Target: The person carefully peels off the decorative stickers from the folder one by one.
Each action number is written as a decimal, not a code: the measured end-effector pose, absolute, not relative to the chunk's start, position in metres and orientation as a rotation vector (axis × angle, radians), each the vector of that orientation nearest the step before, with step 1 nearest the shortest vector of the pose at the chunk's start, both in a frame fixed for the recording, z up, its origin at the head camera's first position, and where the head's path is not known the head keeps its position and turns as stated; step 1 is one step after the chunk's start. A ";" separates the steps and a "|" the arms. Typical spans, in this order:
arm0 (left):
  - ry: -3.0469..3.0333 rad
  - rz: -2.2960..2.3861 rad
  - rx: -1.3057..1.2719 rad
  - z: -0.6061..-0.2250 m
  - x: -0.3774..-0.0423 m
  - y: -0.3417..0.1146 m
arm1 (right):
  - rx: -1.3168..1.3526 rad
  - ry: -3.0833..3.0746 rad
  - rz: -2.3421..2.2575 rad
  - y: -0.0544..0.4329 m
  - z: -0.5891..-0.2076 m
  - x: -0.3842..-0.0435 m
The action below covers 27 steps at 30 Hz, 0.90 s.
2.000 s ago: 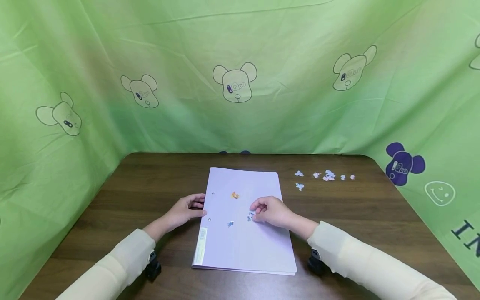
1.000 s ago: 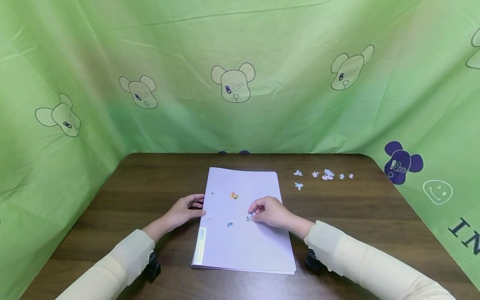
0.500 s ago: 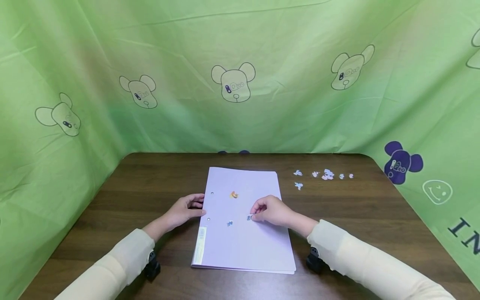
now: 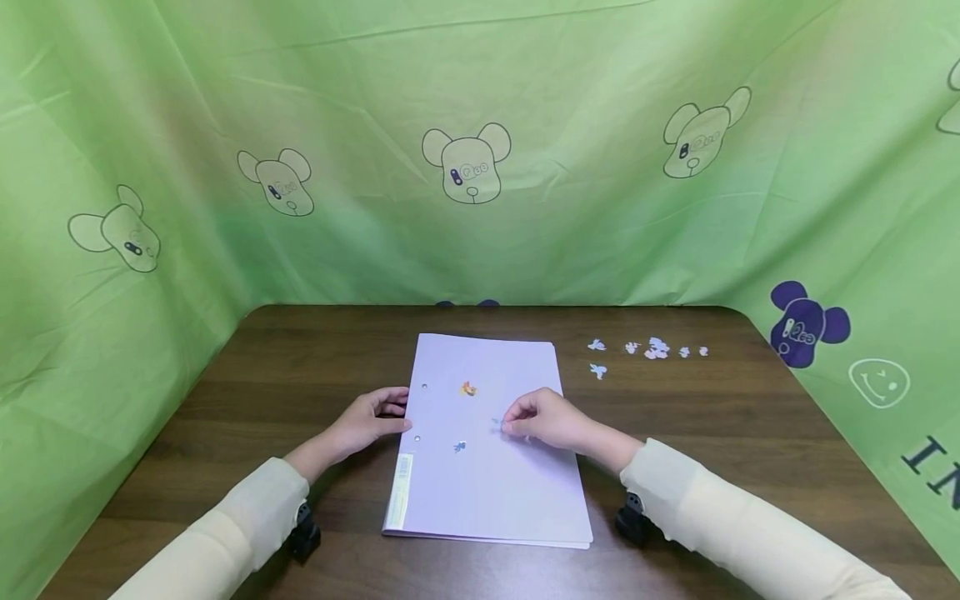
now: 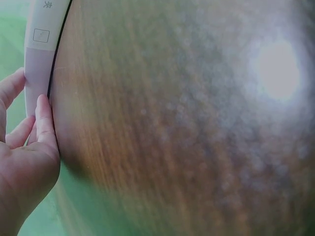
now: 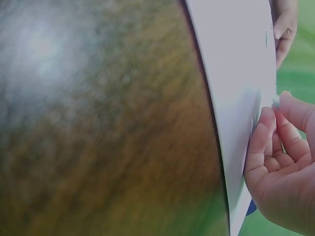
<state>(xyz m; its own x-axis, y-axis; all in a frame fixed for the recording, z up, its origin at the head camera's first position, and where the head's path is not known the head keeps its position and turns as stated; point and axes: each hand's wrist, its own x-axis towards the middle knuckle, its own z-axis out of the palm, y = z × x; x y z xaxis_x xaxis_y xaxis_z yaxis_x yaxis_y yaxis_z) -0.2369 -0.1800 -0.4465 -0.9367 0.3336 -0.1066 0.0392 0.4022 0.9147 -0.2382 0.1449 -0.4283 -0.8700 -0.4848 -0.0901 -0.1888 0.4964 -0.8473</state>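
Observation:
A white file folder lies on the brown table. My left hand rests against its left edge; in the left wrist view the fingers lie along the spine, fairly straight. Over the folder's right half, my right hand pinches a small pale bluish cut-out sticker between thumb and forefinger. Only a sliver of that sticker shows at the fingertips in the right wrist view. An orange sticker and a blue one lie flat on the folder, left of the right hand.
Several small cut-outs lie at the table's back right, among them a clustered pile and a separate piece nearer the folder. A green patterned curtain hangs behind the table. Each forearm carries a black wrist device.
The sticker in my right hand has come up from lying almost flat and now shows paler and tilted. That hand has shifted slightly up and right. The left hand stays put.

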 end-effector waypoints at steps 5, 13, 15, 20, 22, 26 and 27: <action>2.383 1.554 0.336 -0.446 -0.237 -0.181 | -0.539 2.412 -1.333 0.147 -0.426 -0.238; 2.384 1.553 0.333 -0.445 -0.236 -0.180 | -0.468 2.406 -1.388 0.152 -0.426 -0.238; 2.386 1.553 0.332 -0.445 -0.236 -0.179 | -0.427 2.385 -1.431 0.155 -0.426 -0.238; 2.384 1.551 0.328 -0.445 -0.236 -0.180 | -0.330 2.308 -1.543 0.162 -0.424 -0.236; 2.385 1.548 0.328 -0.445 -0.236 -0.180 | -0.302 2.290 -1.574 0.165 -0.423 -0.236; 2.390 1.546 0.320 -0.445 -0.237 -0.180 | -0.269 2.293 -1.609 0.174 -0.422 -0.238; 2.391 1.545 0.318 -0.445 -0.237 -0.180 | -0.250 2.293 -1.620 0.177 -0.422 -0.238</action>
